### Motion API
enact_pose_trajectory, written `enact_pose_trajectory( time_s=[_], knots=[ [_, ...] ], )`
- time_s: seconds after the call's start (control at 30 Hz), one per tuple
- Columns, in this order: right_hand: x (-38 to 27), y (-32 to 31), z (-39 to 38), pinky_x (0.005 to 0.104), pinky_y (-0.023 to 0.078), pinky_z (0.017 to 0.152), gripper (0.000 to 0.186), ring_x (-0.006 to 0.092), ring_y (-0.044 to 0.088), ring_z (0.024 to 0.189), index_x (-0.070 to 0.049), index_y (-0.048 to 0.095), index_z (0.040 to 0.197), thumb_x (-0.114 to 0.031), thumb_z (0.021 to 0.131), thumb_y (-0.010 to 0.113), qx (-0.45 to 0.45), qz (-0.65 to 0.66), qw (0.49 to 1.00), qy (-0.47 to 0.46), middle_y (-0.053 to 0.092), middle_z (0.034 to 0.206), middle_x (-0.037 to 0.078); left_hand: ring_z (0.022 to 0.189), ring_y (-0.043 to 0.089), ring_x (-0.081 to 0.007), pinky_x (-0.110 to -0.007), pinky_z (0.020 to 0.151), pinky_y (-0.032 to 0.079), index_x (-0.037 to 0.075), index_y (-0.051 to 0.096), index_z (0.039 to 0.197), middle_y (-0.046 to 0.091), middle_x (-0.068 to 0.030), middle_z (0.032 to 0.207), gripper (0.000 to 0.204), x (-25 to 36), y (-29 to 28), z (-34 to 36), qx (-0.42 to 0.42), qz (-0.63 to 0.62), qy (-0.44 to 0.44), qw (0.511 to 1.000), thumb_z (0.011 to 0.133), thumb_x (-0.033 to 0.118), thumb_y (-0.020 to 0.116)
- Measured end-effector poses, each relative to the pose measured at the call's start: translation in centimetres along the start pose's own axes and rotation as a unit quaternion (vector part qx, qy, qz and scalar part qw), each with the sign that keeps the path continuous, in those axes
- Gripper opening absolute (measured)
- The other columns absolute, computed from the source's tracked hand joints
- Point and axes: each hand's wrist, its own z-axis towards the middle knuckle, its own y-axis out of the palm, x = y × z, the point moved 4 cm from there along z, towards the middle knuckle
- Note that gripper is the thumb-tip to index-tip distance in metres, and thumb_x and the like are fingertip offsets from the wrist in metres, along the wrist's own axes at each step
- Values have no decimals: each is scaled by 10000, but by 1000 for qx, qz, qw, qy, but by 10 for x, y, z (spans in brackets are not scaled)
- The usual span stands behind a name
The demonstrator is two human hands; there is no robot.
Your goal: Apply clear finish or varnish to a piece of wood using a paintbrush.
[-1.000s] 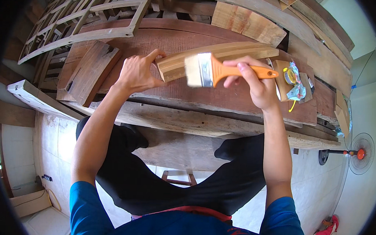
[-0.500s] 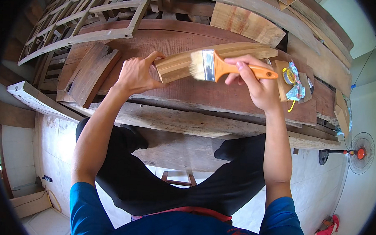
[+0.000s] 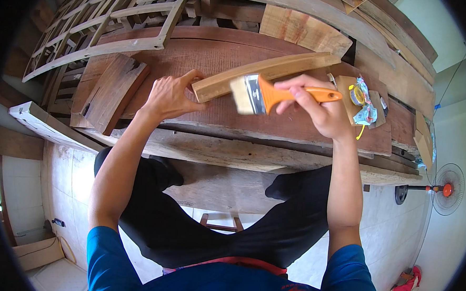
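Note:
A long squared wooden bar (image 3: 271, 68) lies slantwise over a broad reddish-brown plank (image 3: 297, 122). My left hand (image 3: 168, 93) grips the bar's near left end, thumb on one side and fingers on the other. In my right hand (image 3: 317, 105) is a wide paintbrush (image 3: 254, 95), held by its orange handle, with a metal ferrule and pale bristles pointing left. The bristles are in front of the bar's near side; whether they touch it I cannot tell.
A dark wood block (image 3: 114, 94) sits at the left, below a slatted wooden frame (image 3: 108, 18). To the right are a yellow tape roll (image 3: 357, 95) and a crumpled blue wrapper (image 3: 368, 114). A lighter board (image 3: 305, 30) lies behind; a fan (image 3: 448, 189) stands far right.
The paintbrush has shifted slightly left and down with my right hand. The wooden bar has turned a little in my left hand, showing its faces differently.

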Motion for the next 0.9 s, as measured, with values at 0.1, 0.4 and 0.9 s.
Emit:
enact_pose_trajectory(
  time_s=[0.1,0.4,0.9],
  knots=[
    [8,3,1,245,538,759,316,123,764,858,-28,744,1258,-261,1130,573,16,14,999,25,797,982,87,943,779,-292,-435,947,570,216,716,1305,808,-117,1001,770,3,-3,-2,18,29,0,999,720,706,821],
    [25,9,4,249,533,667,413,118,731,866,17,698,1317,-313,1154,513,-1,65,997,49,793,994,102,968,776,-328,-449,957,605,182,701,1389,795,-145,1073,712,-5,-10,1,153,16,68,986,813,574,847],
    [23,1,5,249,544,653,378,137,748,867,-23,727,1319,-267,1144,496,38,78,995,54,808,1017,129,923,784,-296,-429,862,664,264,617,1510,798,-119,1122,751,24,-10,-3,69,5,137,988,819,391,882]
  ],
)
